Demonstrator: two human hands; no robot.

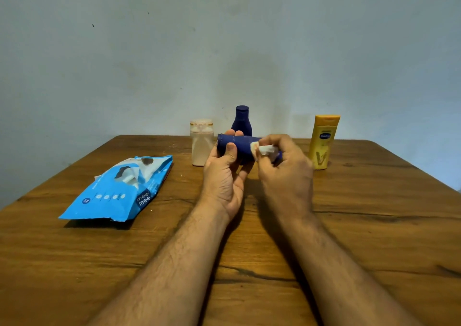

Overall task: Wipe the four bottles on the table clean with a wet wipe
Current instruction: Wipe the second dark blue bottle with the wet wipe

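Observation:
My left hand (224,173) grips a dark blue bottle (239,144), held sideways above the table, thumb on its near side. My right hand (282,171) pinches a white wet wipe (264,149) against the right part of that bottle. Behind stand three upright bottles: a pale translucent one with a clear cap (201,142), a second dark blue one (241,120) partly hidden by the held bottle, and a yellow lotion bottle (323,141) on the right.
A blue wet-wipe pack (117,191) lies on the left of the wooden table (374,226), its flap open with a wipe showing. A pale wall rises right behind the table's far edge.

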